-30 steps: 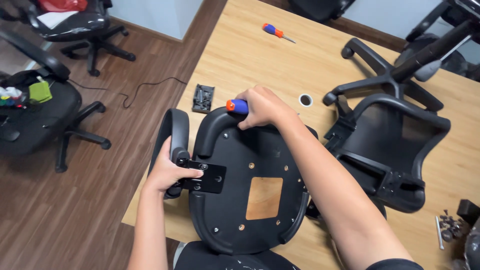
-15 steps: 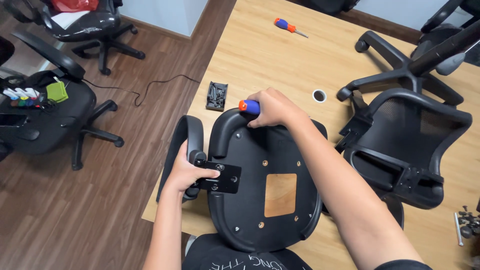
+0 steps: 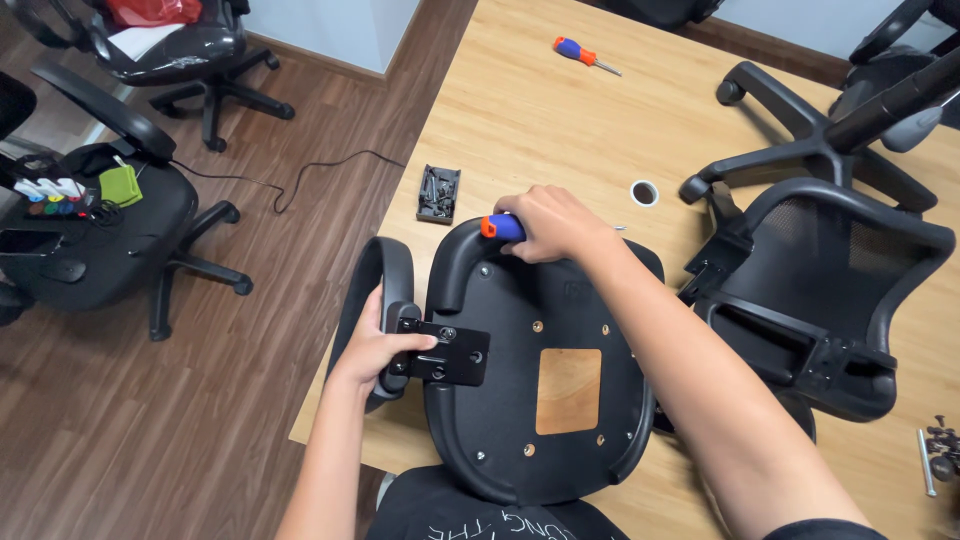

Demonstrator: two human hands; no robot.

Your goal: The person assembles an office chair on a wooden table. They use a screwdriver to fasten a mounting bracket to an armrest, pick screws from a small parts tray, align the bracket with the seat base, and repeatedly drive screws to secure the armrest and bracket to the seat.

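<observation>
An upturned black chair seat lies on the wooden table's near edge, a square wooden patch showing in its underside. My left hand grips the black armrest and presses its flat bracket against the seat's left side. My right hand is closed around a screwdriver with a blue and orange handle at the seat's far rim; its tip is hidden under the hand.
A small black tray of screws and a white tape roll lie beyond the seat. A second screwdriver lies farther back. A mesh chair back and a wheeled base lie right. Office chairs stand on the floor left.
The view has shifted a little, so the seat sits slightly further right and lower in the frame. Both hands keep the same holds on the armrest and the screwdriver.
</observation>
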